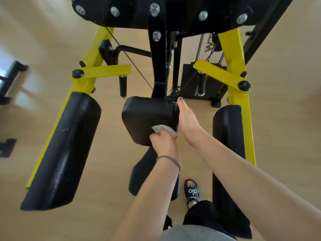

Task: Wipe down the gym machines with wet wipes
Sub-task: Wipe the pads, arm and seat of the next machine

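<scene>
A single wide-angle head view looks steeply down from close above the gym machine (pixel 156 70), whose bolted black plate fills the top of the frame. The wooden floor (pixel 107 162) lies far below, its edges bowed by the lens.

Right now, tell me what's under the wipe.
The wipe lies on the black pad, gripped by the left hand. The pad surface beneath it is covered, so its state there can't be seen.
</scene>
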A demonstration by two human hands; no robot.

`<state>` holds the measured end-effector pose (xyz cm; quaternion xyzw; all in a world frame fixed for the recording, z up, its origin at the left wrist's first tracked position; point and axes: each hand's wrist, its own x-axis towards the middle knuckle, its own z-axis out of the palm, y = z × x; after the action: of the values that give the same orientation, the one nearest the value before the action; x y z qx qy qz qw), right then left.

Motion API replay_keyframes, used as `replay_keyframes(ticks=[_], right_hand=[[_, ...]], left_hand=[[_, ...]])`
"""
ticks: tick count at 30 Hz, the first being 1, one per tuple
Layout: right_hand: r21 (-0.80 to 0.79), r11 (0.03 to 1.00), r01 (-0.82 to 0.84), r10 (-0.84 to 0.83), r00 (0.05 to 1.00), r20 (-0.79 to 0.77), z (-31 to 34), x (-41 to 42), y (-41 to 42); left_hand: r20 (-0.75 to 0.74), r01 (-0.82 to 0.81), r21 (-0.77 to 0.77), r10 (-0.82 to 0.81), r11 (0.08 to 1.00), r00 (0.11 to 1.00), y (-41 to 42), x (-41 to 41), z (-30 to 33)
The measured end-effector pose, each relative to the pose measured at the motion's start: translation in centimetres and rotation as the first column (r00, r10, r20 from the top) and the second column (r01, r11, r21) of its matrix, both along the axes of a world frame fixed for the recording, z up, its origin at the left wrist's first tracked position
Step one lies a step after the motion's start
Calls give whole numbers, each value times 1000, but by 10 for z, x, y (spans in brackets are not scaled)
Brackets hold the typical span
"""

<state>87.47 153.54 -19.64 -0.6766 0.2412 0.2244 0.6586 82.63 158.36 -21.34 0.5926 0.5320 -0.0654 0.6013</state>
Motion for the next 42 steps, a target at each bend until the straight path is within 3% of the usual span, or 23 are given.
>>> replay_keyframes(ticks=[1,2,3,5,7,8,9,10,13,16,18,23,27,29,31,34,36,38,41,42], right_hand=[[11,1000,-20,20,1000,-8,-2,2,-3],[25,999,-42,43,999,-20,-1,3,-7],[39,997,-61,62,998,-25,-2,6,-10],[50,993,-109,109,994,-11,-5,10,-16],[23,988,-153,153,988,10,-5,10,-18],[10,986,-164,164,986,23,-6,9,-19],[4,985,-171,171,985,32,-8,8,-21],[3,984,-178,178,983,39,-9,7,-21],[9,981,-193,192,980,55,-9,7,-24],[41,978,-207,206,978,29,-8,4,-26],[49,975,-217,216,976,24,-6,3,-26],[66,968,-241,238,970,44,-10,4,-30],[51,965,-257,253,965,62,-12,6,-31],[45,964,-260,257,964,61,-12,6,-32],[48,966,-253,251,966,57,-12,5,-33],[64,970,-235,230,971,70,-14,5,-32],[47,974,-222,218,972,84,-16,5,-31],[26,973,-228,225,970,95,-17,4,-27],[16,977,-214,212,974,80,-18,3,-21],[16,980,-200,198,977,73,-16,2,-19]], left_hand=[[123,-209,-221,240,953,963,-6,-2,11],[144,-349,-375,426,859,893,-13,-5,15],[195,-386,-361,473,849,859,-19,-6,14],[223,-322,-266,383,908,896,-24,-10,10],[87,-265,-191,286,945,954,-22,-2,-13],[-44,-125,-100,121,987,992,-22,1,-25],[-168,-38,-129,16,991,986,-22,0,-28],[-224,-101,-216,51,971,973,-17,6,-30],[-190,-75,-258,26,963,981,-14,13,-15],[37,-350,-414,400,840,916,-27,5,-10],[123,-392,-410,476,823,871,-34,6,-4],[31,-413,-565,518,715,855,-27,18,-21],[-73,-502,-674,627,542,775,-15,20,-54],[-117,-512,-675,608,531,785,-8,14,-71],[-223,-541,-728,600,422,768,0,13,-84],[-315,-604,-757,669,250,673,12,12,-99],[-282,-595,-751,674,288,682,15,10,-108],[-222,-595,-643,627,482,747,24,11,-119],[-175,-620,-549,649,560,740,42,13,-136],[-118,-544,-459,559,702,820,47,14,-134]])
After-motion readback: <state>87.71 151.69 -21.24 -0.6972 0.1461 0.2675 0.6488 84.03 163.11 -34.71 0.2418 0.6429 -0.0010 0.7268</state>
